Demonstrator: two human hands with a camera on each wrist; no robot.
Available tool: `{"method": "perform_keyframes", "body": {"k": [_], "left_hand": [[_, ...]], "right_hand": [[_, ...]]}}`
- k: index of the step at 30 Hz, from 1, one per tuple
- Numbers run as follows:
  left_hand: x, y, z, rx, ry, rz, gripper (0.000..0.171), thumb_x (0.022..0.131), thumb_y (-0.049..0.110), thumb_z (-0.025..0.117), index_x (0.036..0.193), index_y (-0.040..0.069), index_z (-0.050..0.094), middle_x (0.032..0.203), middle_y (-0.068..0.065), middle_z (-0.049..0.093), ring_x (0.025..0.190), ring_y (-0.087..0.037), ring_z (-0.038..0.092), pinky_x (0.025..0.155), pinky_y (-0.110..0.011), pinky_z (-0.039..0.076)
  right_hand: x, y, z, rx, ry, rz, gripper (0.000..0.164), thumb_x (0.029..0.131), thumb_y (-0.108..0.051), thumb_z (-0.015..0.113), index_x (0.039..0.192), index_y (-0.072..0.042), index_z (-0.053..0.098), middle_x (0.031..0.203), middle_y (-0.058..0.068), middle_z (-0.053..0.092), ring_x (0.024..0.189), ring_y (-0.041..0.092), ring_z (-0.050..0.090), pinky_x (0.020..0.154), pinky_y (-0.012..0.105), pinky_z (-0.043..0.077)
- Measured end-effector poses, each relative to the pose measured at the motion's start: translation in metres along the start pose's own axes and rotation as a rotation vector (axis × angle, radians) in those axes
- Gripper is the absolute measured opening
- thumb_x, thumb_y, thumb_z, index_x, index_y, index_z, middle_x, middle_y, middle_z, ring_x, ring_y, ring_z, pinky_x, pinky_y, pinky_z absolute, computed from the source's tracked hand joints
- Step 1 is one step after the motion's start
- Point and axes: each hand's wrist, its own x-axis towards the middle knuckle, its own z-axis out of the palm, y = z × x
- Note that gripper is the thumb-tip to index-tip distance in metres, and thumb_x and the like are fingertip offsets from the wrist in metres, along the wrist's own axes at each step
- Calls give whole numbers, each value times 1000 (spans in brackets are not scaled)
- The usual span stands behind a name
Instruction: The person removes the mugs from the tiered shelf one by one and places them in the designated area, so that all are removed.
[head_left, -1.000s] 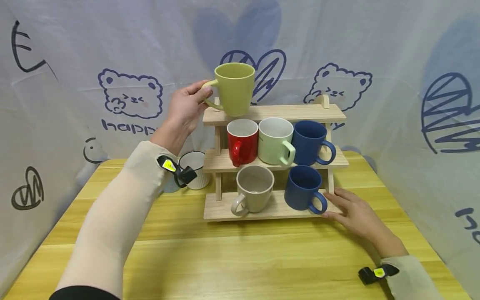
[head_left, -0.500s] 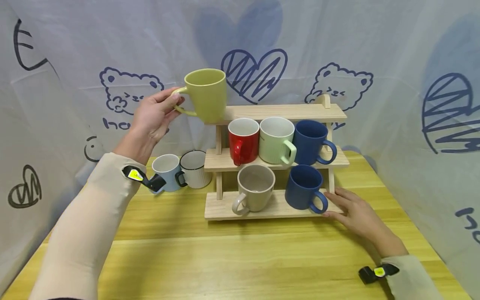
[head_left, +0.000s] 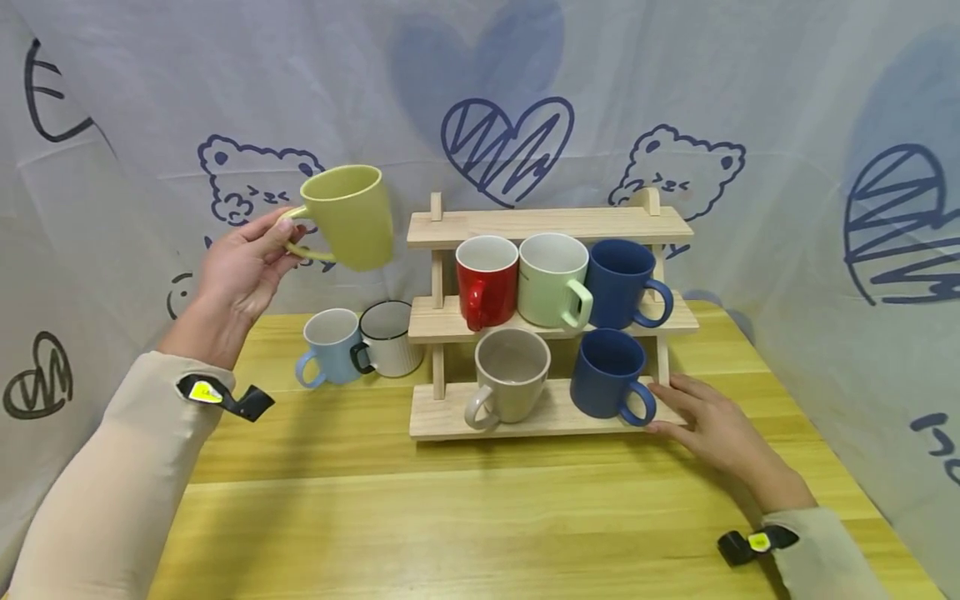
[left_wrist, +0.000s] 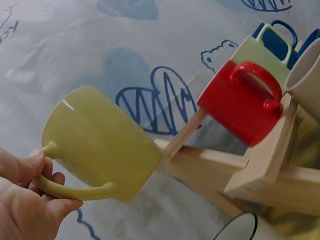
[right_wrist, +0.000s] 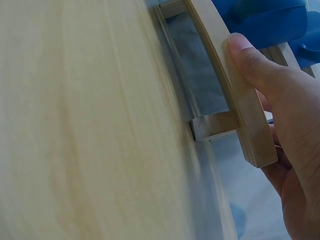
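Observation:
My left hand point(head_left: 243, 271) pinches the handle of a yellow-green mug point(head_left: 351, 221), raised in the air left of a three-tier wooden rack point(head_left: 547, 223). In the left wrist view, thumb and fingers close round the handle of this mug point(left_wrist: 97, 140), which tilts. My right hand point(head_left: 716, 425) grips the right end of the rack's bottom shelf. In the right wrist view, the thumb of this hand point(right_wrist: 297, 110) lies on the shelf board point(right_wrist: 252, 125), with fingers curled behind it. A blue mug point(head_left: 606, 375) stands close by on that shelf.
A red mug point(head_left: 487, 283), a pale green mug point(head_left: 551, 279) and a blue mug point(head_left: 621, 283) stand on the middle tier. A beige mug point(head_left: 512, 375) is below. Left of the rack, a light blue mug point(head_left: 332, 346) and a black-rimmed white mug point(head_left: 390, 337) stand on the table.
My left hand has carried the yellow-green mug left and down, away from the rack's top tier, uncovering the light blue mug. My right hand stays at the shelf end.

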Motion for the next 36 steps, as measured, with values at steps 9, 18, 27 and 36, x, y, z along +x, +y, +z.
{"method": "perform_keyframes", "body": {"k": [9,18,27,36], "left_hand": [[-11,-2,-42,-200,7,24,22,86,-1,70,107,-2,73,102,-11,62,94,-18,64,81,-31,57],[-22,-8,-72,-113,84,95,26,84,4,73,110,0,72,109,-8,59,94,-15,64,79,-26,56],[-31,-16,-107,-146,152,96,29,83,5,74,111,1,72,105,-5,62,90,-14,64,70,-25,57],[-35,-27,-135,-207,242,90,35,85,2,71,120,3,69,114,-5,58,96,-13,63,73,-24,56]], "right_hand": [[1,1,1,-2,-11,9,64,86,-49,72,138,-14,58,140,25,48,126,47,44,97,66,39],[1,2,0,-1,-9,14,64,85,-49,72,137,-13,59,140,25,48,126,47,44,98,65,39],[1,1,0,3,2,7,64,84,-48,73,136,-14,60,140,25,49,126,47,45,97,66,40],[-1,0,0,5,-20,34,65,85,-50,72,138,-14,59,141,25,47,127,48,43,98,67,39]]}}
